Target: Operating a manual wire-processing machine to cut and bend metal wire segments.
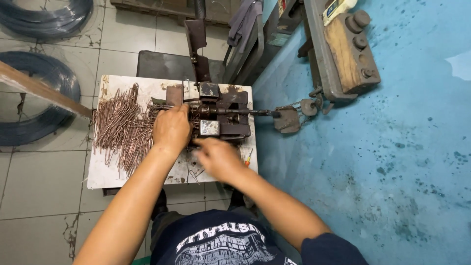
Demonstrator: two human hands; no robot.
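Grey tiled floor (44, 181) meets a stained blue wall (392, 162); wire coils (34, 98) lie left.

Your left hand (171, 128) sits at jig's (221, 114) left edge; wire pile (122, 128) crowds desk (105, 174) just left of it. Jig blocks desk's rear right; upright lever (196, 37) rises behind it. Rod (248, 112) juts right off jig toward chain (294, 105). Your right hand (218, 158), blurred, over front strip, small bits scattered there. Bare desk along front left edge. Wooden bar (44, 89) slants in over far left corner.
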